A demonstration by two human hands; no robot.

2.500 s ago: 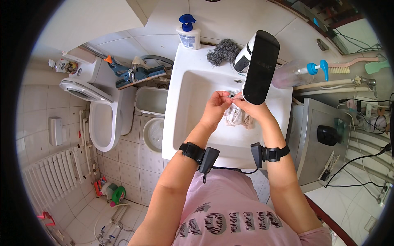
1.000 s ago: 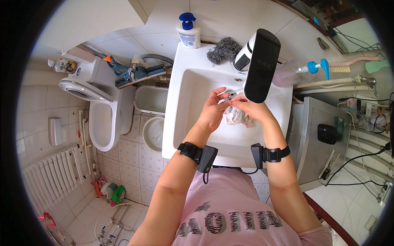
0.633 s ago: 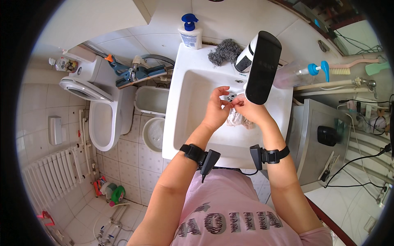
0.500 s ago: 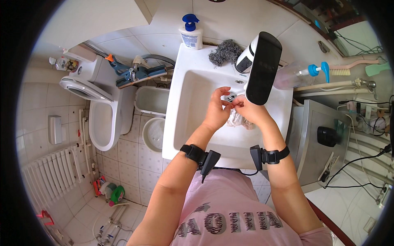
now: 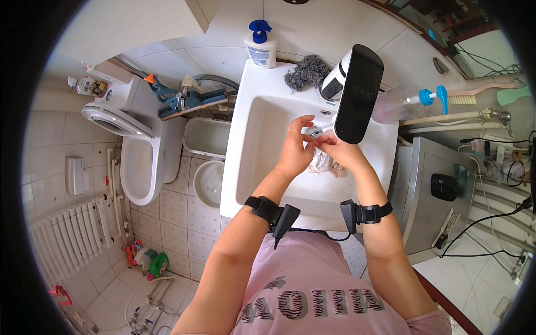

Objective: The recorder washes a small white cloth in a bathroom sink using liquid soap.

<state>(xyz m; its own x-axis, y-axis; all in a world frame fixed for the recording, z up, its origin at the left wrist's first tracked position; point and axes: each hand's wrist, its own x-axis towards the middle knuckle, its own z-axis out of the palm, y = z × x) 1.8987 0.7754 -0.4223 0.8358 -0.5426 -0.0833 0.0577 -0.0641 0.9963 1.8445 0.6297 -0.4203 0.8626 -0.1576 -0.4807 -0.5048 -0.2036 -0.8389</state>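
Sink (image 5: 262,167): a white basin against the tiled wall, both forearms reaching into it from below.
Toilet (image 5: 137,162): white, lid raised, well to the left of the sink.
Heater box (image 5: 354,92): a black and white unit over the back right of the basin, with a metal spout (image 5: 314,132) coming out under it.
Buckets (image 5: 209,162): two pale ones on the floor between toilet and sink.
Cloth (image 5: 325,163): a crumpled pale rag in the basin, just below the fingers of both hands and touching the right palm.
Left hand (image 5: 296,148): fingers curled, tips pinched together at the spout, meeting the right fingertips.
Right hand (image 5: 341,153): curled over the cloth; whether it actually grips it I cannot tell.
Wrist bands (image 5: 265,207): black straps with small devices on both wrists.
Soap bottle (image 5: 260,47): white with a blue pump, on the back rim.
Scourer (image 5: 306,72): grey wire pad beside the heater box.
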